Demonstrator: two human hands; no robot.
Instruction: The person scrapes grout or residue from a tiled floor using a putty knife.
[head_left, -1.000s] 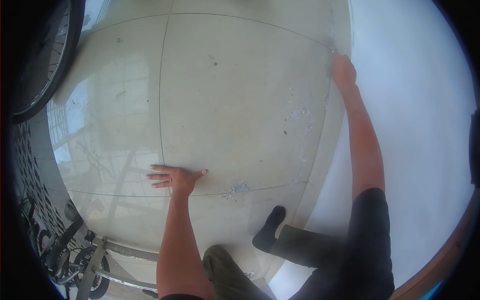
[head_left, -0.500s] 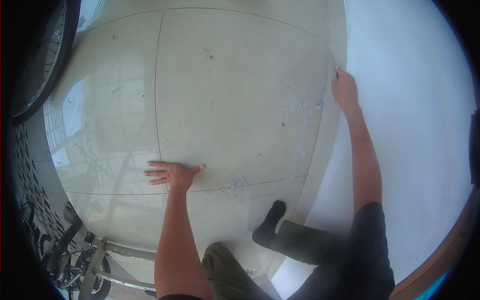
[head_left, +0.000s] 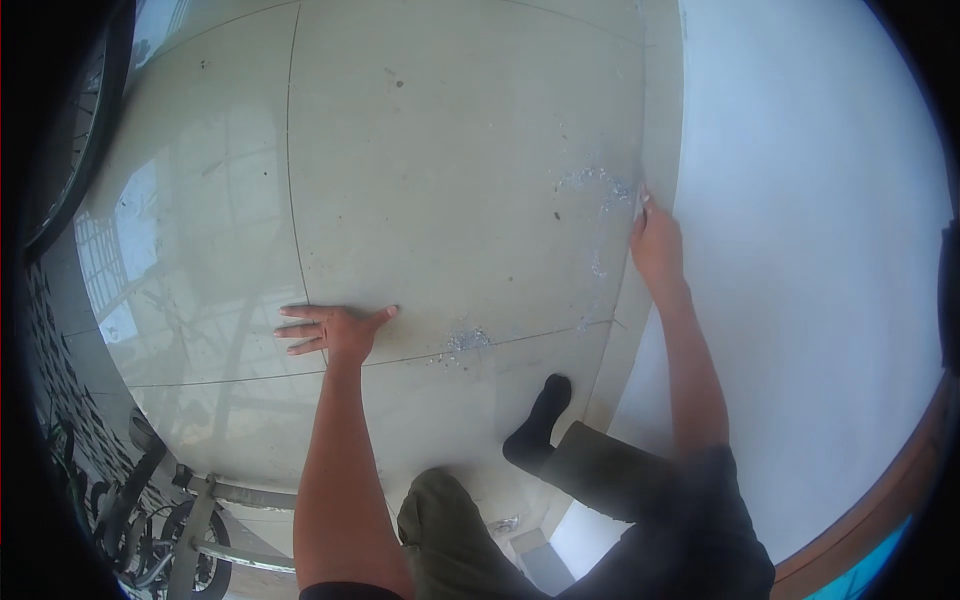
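My left hand point(head_left: 342, 332) lies flat on the tiled floor point(head_left: 430, 210), fingers and thumb spread, holding nothing. Over by the base of the white wall point(head_left: 790, 230), my right hand point(head_left: 659, 245) is closed, its fingertips low at the skirting point(head_left: 661, 130). Something small and dark may be in that grip, but I cannot make it out. Just left of those fingertips is a scatter of pale, shiny flakes point(head_left: 597, 180) on the tile. Another small heap of flakes point(head_left: 467, 339) lies right of my left hand, along a tile joint.
A bicycle wheel point(head_left: 102, 140) stands at the upper left. At the lower left are a metal frame with rails point(head_left: 250, 497) and another wheeled vehicle point(head_left: 190, 545). My black-socked foot point(head_left: 540, 420) rests near the wall. A brown edge point(head_left: 850, 540) shows at the lower right.
My right hand has come down along the skirting toward me, now beside the upper flakes. The left hand stays flat on the floor. The view has shifted slightly.
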